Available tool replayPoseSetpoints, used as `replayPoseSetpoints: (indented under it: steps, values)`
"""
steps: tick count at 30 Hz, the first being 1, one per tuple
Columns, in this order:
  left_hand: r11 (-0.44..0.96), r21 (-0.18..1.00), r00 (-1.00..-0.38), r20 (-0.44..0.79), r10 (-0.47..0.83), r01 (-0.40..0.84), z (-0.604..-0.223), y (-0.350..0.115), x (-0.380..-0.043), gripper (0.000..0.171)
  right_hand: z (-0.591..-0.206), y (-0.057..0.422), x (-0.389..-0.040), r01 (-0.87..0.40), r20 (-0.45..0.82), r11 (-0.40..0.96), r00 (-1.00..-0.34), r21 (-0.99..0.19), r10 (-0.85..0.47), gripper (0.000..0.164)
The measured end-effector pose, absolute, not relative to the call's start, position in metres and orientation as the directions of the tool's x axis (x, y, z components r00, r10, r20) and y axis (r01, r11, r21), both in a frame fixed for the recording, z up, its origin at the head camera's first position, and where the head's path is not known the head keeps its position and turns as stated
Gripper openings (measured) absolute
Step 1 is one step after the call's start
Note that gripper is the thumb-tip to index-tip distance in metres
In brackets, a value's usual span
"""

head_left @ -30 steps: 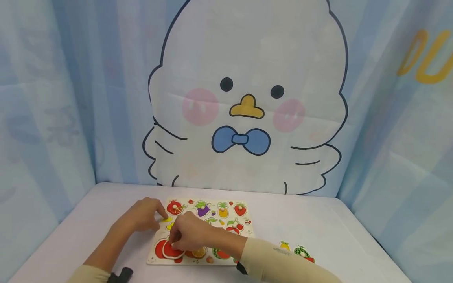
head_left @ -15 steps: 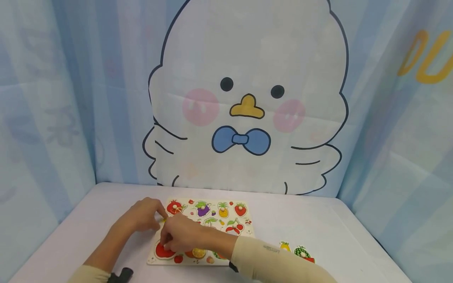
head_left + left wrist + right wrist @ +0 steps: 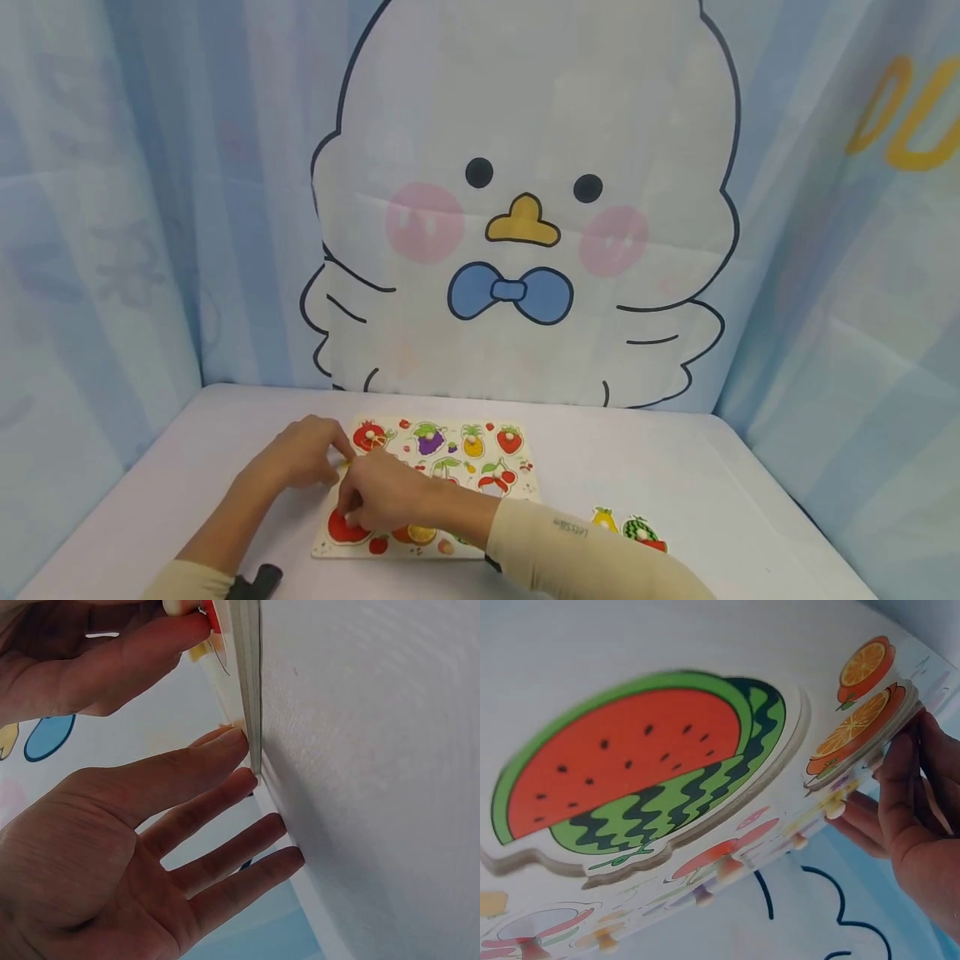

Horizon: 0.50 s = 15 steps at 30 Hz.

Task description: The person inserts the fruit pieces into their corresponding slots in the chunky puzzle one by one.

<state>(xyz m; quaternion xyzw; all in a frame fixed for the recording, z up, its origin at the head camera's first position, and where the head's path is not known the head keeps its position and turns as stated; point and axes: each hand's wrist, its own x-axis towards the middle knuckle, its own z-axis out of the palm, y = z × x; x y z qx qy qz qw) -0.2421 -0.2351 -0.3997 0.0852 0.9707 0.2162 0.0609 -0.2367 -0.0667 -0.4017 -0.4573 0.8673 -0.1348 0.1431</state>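
Observation:
A fruit puzzle board lies on the white table. My right hand pinches the knob of a red round fruit puzzle piece at the board's near left corner. In the left wrist view, that pale knob shows beside the right thumb. My left hand touches the board's left edge. From its wrist, the left thumb rests against that edge and the other fingers extend past it. The right wrist view shows a watermelon picture in a recess and an orange near the right hand.
On the table to the right of the board lie a loose pear piece and a watermelon piece. The right sleeve crosses in front of the board. A curtain with a cartoon bird stands behind.
My right hand has shifted left with the red fruit piece, which now lies over the corner picture instead of overlapping it from the right. The left hand has stayed at the board's edge.

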Motion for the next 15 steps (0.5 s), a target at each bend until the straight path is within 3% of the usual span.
replayPoseSetpoints:
  steps: [11,15]
  values:
    - [0.888,0.433,-0.978,-0.064,0.201,0.154,-0.403,-0.236,-0.241,0.027,-0.404,-0.063,-0.239,-0.786,-0.123,0.496,-0.488,-0.37,-0.864,0.009]
    - [0.891,0.428,-0.979,-0.064,0.195,0.149,-0.404,-0.235,-0.241,0.026,-0.402,-0.055,-0.238,-0.766,-0.099,0.494,-0.502,-0.412,-0.859,0.011]
